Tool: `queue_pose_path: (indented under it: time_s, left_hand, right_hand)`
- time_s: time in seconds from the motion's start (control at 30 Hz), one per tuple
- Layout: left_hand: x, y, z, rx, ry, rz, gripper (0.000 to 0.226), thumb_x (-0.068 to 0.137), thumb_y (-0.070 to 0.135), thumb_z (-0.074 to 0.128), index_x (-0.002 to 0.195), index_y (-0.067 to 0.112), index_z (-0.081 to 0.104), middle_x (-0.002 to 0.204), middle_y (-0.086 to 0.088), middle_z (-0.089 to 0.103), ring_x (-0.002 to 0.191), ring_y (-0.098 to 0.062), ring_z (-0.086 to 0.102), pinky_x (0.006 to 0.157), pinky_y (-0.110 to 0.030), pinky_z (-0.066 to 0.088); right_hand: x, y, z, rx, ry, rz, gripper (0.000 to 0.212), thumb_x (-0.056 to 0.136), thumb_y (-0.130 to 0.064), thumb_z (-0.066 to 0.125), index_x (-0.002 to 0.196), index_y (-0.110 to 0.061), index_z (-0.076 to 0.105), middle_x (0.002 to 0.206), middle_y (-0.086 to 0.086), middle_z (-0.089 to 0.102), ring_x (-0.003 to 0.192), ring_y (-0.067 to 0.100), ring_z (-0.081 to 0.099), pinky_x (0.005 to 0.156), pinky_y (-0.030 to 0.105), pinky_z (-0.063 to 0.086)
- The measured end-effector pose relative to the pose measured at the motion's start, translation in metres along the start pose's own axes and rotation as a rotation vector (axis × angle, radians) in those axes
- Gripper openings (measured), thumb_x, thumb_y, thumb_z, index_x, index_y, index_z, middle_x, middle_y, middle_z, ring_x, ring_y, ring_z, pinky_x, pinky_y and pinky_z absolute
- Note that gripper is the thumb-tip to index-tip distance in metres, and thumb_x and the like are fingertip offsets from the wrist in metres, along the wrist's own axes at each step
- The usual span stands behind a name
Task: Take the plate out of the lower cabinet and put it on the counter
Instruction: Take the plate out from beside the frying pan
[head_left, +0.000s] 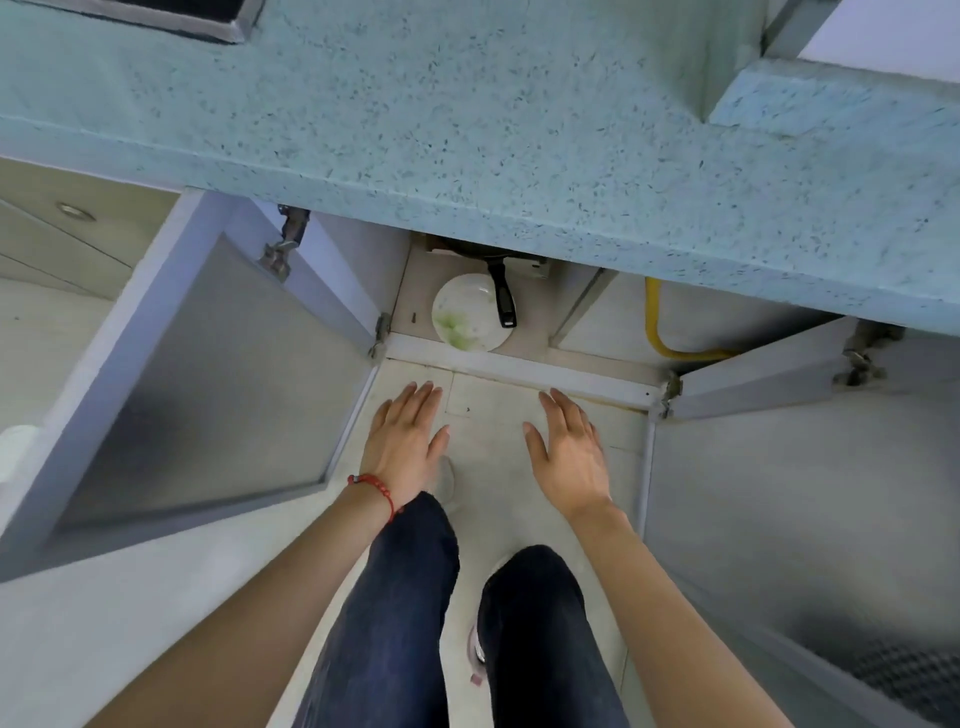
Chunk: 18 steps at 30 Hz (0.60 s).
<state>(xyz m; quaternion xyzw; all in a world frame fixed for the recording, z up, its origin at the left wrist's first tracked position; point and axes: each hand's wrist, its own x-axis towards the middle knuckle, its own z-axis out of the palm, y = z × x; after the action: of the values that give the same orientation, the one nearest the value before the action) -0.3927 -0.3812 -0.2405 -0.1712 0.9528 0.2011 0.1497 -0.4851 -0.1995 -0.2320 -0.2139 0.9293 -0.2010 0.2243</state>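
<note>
A white plate (467, 314) with a green pattern lies flat on the floor of the lower cabinet (415, 296), just behind its front sill. Both cabinet doors stand wide open. Above it runs the speckled blue-green counter (467, 130). My left hand (408, 439), with a red bracelet at the wrist, and my right hand (569, 449) hover palm-down side by side in front of the sill, fingers spread, holding nothing. Both hands are short of the plate and apart from it.
A black pan handle (503, 296) lies beside the plate on its right, the pan hidden under the counter. A yellow hose (660, 327) runs through the right compartment. The open left door (208, 374) and right door (769, 374) flank my legs on the pale floor.
</note>
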Motion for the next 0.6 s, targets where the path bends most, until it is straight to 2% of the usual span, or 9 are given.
queue_pose_path:
  time_s: [0.33,0.6]
  left_hand:
    - [0.124,-0.076,0.064,0.020,0.141,0.041,0.050,0.093,0.034,0.037,0.136,0.008,0.033,0.142,-0.014,0.042,0.136,-0.029,0.031,0.111,-0.047,0.025]
    - [0.212,-0.127,0.139,0.022,0.174,0.081,0.053,0.094,0.040,0.029,0.139,0.013,0.028,0.148,-0.009,0.036,0.139,-0.024,0.025,0.114,-0.042,0.017]
  right_hand:
    - [0.108,0.040,0.077,0.066,0.124,-0.007,0.046,0.094,-0.030,0.044,0.135,-0.010,0.036,0.144,0.010,0.038,0.133,0.025,0.032,0.109,0.039,0.028]
    - [0.194,0.086,0.155,0.116,0.179,-0.066,0.045,0.094,-0.024,0.046,0.133,-0.004,0.038,0.140,0.018,0.041,0.129,0.031,0.038,0.106,0.042,0.034]
